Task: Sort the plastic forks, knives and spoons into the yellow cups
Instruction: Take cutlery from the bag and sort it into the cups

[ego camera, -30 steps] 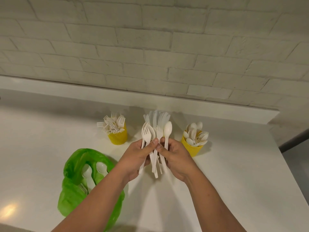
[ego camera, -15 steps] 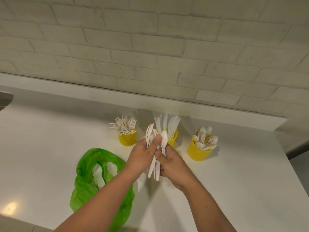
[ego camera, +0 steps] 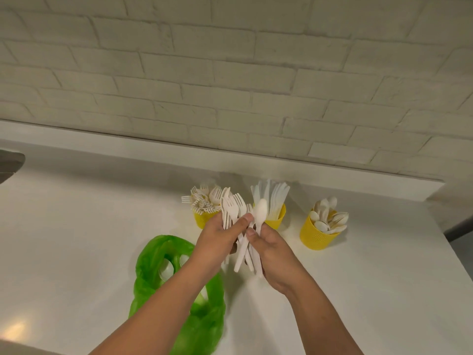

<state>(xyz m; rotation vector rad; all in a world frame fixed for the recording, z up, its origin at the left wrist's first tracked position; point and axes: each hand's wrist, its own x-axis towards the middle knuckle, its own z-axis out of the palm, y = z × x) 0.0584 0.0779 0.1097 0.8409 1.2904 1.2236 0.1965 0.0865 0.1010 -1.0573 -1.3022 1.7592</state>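
Three yellow cups stand in a row near the wall: the fork cup point(ego camera: 202, 218) on the left, the knife cup point(ego camera: 277, 217) in the middle, the spoon cup point(ego camera: 316, 238) on the right. Just in front of the fork and knife cups, my left hand point(ego camera: 218, 238) grips an upright bundle of white plastic cutlery point(ego camera: 234, 208) with fork heads on top. My right hand point(ego camera: 275, 248) pinches the stem of a white spoon point(ego camera: 260, 213) at the bundle's right side. The handles hang below both hands.
A crumpled green plastic bag point(ego camera: 176, 290) with more white cutlery inside lies on the white counter point(ego camera: 76, 239) under my left forearm. A white brick wall point(ego camera: 230, 73) with a low ledge runs behind the cups. The counter ends at the right.
Both hands with the bundle have shifted left, toward the fork cup. The view has swung, so the cups now sit further right in the frame.
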